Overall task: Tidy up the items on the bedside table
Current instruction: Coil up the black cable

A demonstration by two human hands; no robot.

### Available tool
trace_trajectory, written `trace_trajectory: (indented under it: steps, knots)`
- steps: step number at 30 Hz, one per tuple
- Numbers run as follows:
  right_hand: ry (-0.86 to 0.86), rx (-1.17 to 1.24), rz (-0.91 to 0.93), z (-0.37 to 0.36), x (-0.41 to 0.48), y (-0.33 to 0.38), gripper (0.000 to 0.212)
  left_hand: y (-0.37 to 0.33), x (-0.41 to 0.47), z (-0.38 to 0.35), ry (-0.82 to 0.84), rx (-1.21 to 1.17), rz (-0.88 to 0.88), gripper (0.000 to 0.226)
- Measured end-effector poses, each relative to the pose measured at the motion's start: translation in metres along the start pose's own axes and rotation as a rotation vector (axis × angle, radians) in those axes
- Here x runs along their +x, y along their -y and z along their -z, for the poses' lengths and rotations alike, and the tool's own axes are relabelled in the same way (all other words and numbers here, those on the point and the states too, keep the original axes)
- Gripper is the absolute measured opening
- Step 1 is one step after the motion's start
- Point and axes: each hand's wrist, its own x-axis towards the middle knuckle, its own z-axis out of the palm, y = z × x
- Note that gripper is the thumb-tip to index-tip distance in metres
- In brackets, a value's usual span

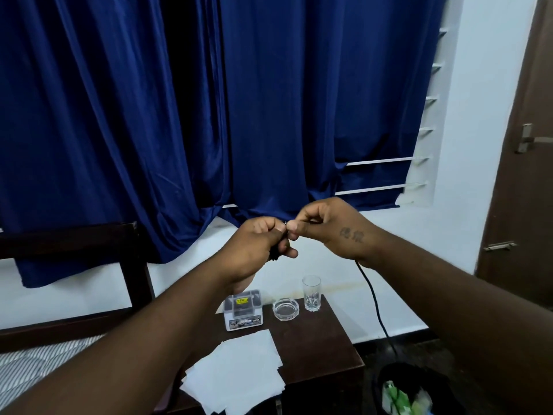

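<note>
Both hands are raised in front of the blue curtain (269, 100), well above the dark brown tabletop (323, 348). The left hand (254, 247) is closed around a small dark object (274, 255), only a sliver of which shows below the curled fingers, so what it is cannot be told. The right hand (332, 226) meets the left at the fingertips, its thumb and forefinger pinched narrowly on something tiny at the point where the two hands touch. A black cable (372, 295) hangs from under the right wrist and runs down past the right edge of the tabletop toward the floor. On the tabletop, a small white box with a clear lid and a yellow label (244, 310) stands near the back edge. Just beside it to the right sits a clear glass ashtray (285, 309), and beside that, at the back right corner, an upright clear drinking glass (311, 293). Several loose white paper sheets (239, 372) lie overlapped across the front left part of the tabletop, some hanging over the front edge. A dark bin holding green and white packaging (401, 393) stands on the floor to the right of the tabletop. A striped mattress (30, 363) within a dark bed frame lies to the left.
</note>
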Motion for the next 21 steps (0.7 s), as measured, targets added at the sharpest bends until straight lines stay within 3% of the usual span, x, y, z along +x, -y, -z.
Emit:
trace_trajectory:
  steps: [5, 14, 15, 18, 21]
  knots:
    - [-0.101, 0.202, -0.059, 0.009, 0.007, -0.011, 0.037, -0.002, -0.007, -0.003, 0.036, -0.133, 0.027, 0.03]
    - [-0.179, 0.362, -0.175, -0.022, -0.001, -0.04, 0.016, -0.008, -0.013, -0.014, 0.017, -0.517, 0.04, 0.024]
    - [-0.181, 0.366, -0.196, -0.027, -0.003, -0.044, 0.026, -0.009, -0.013, -0.013, 0.023, -0.555, 0.036, 0.025]
    - [-0.106, 0.378, -0.248, -0.046, -0.016, -0.051, 0.042, -0.012, -0.01, -0.01, 0.013, -0.65, 0.034, 0.029]
    - [-0.015, 0.353, -0.232, -0.06, -0.024, -0.05, 0.024, -0.007, -0.004, -0.006, -0.095, -0.634, 0.04, 0.027]
